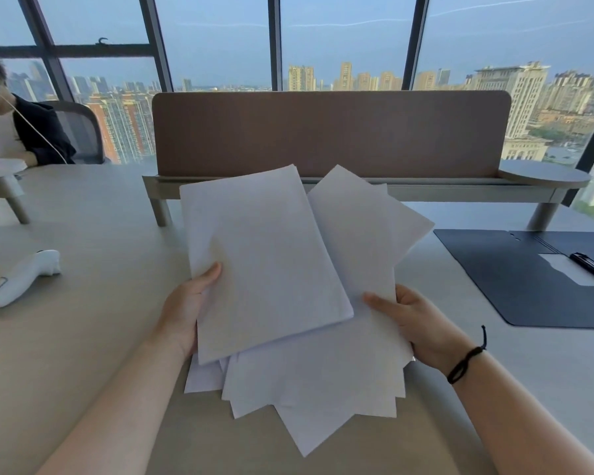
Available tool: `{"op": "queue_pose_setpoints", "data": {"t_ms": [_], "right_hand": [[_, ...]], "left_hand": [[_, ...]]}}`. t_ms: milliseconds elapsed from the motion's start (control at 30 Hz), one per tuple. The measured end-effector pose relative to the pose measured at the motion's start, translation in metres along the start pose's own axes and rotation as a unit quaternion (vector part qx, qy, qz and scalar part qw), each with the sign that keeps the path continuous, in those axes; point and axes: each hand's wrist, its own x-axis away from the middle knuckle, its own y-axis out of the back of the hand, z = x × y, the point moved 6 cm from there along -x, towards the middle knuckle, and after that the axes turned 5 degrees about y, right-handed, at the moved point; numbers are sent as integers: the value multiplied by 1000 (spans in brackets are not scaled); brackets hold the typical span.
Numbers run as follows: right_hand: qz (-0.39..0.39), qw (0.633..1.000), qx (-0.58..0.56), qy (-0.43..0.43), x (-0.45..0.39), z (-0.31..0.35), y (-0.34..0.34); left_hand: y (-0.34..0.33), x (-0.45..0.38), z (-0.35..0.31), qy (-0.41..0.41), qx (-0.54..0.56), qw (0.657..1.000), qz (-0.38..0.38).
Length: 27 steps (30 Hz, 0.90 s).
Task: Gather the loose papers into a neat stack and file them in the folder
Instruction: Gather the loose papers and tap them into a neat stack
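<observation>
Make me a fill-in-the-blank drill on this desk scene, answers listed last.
1. Both hands hold white ____.
2. The dark folder lies open on the person's ____ side.
3. The black cord is on the ____ wrist.
4. The sheets are fanned out, not yet a neat ____.

Answers: papers; right; right; stack.

A pale table (pixel 83 337) carries a white controller (pixel 23 277) at left, a dark open folder (pixel 528 279) at right, and a divider shelf (pixel 330 181) far.

Bare forearms, no sleeves; thin black cord bracelet (pixel 466 360) with loose tail on right wrist.
</observation>
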Motion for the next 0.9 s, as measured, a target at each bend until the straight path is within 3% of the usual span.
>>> {"op": "queue_pose_setpoints", "data": {"t_ms": [133, 333, 433, 567, 767, 900], "right_hand": [[-60, 997, -49, 26, 0, 11, 7], [-171, 979, -108, -5, -6, 1, 24], [-219, 969, -115, -7, -7, 1, 33], [-201, 970, -136, -17, -6, -1, 40], [-146, 977, -144, -61, -6, -7, 33], [-117, 982, -130, -72, -3, -1, 39]], "left_hand": [[5, -2, -5, -17, -10, 1000, 0], [0, 2, 0, 20, -38, 997, 61], [8, 1, -7, -1, -31, 999, 44], [14, -1, -11, -15, -21, 999, 29], [10, 0, -1, 32, -61, 997, 45], [18, -3, -8, 10, -61, 998, 23]]}}
